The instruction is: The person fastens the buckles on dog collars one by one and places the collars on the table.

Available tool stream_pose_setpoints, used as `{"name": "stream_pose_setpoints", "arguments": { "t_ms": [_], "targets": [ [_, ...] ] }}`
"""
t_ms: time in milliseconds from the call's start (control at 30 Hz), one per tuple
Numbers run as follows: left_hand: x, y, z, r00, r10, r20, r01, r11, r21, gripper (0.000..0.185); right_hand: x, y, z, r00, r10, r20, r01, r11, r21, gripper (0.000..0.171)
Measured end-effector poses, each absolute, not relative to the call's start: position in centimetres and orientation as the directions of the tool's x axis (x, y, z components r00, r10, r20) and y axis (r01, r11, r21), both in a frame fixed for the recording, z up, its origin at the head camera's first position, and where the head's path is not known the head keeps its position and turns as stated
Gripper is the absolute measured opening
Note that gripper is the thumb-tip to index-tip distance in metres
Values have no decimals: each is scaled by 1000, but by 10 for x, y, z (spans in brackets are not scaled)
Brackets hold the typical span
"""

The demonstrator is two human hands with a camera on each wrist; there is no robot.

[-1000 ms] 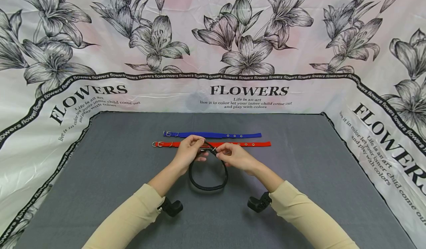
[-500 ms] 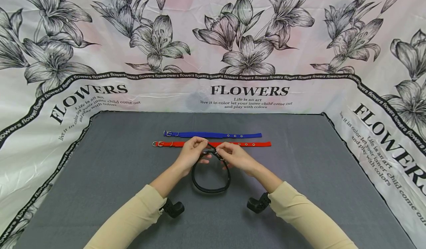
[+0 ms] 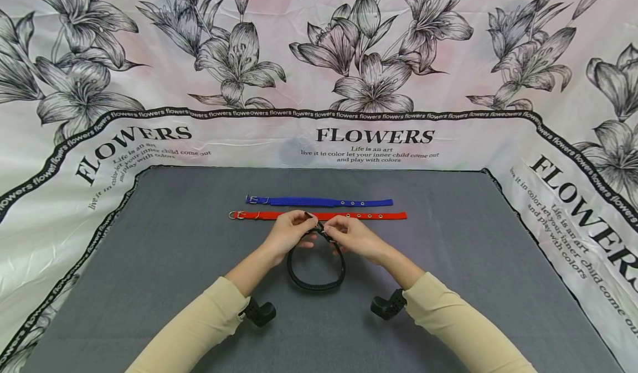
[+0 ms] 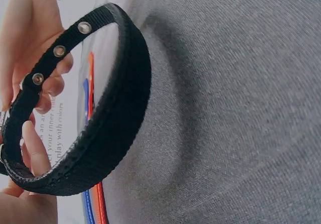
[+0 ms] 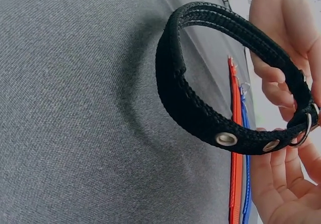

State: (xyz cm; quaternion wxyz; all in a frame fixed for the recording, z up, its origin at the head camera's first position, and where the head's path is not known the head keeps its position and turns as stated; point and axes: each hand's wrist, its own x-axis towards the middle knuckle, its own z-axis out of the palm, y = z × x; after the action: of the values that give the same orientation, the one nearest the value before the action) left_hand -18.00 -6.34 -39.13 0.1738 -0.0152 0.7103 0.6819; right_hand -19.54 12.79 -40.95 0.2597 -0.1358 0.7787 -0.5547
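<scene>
Both hands hold a black collar (image 3: 316,288), bent into an upright-looking loop over the grey cloth. In the head view the left hand (image 3: 285,236) pinches its strap end near the top of the loop. Beside it, the right hand (image 3: 358,237) pinches the collar at the metal fittings. Metal-rimmed eyelets (image 4: 59,50) run along the band in the left wrist view. A metal ring (image 5: 307,132) shows by the fingers in the right wrist view. The fingers partly hide the buckle, so how far the strap passes through it cannot be told.
Behind the hands lie a blue collar (image 3: 309,202) and a red collar (image 3: 384,216), stretched out side by side, buckles to the left. The left hand overlaps part of the red one. Floral printed fabric (image 3: 369,140) borders the grey cloth (image 3: 199,240).
The black collar has shifted slightly right and nearer the body. My left hand has come down a little toward the fittings; the right hand has barely moved and keeps its hold.
</scene>
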Motion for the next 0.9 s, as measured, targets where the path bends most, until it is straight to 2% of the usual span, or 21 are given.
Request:
{"name": "stream_pose_setpoints", "arguments": {
  "t_ms": [300, 533, 900],
  "targets": [
    [-179, -64, -387, -950, 204, -238, -240, 18, 971, 26, -195, 128, -409, -835, -486, -258, 50, 399, -916, 31],
    [-194, -64, -412, -957, 185, -223, -230, -18, 973, 27, -195, 128, -408, -840, -476, -260, 33, 434, -901, 27],
    [-192, -63, -416, -955, 202, -216, -225, -18, 974, 27, -196, 128, -412, -838, -470, -279, 56, 434, -899, 33]
  ]
}}
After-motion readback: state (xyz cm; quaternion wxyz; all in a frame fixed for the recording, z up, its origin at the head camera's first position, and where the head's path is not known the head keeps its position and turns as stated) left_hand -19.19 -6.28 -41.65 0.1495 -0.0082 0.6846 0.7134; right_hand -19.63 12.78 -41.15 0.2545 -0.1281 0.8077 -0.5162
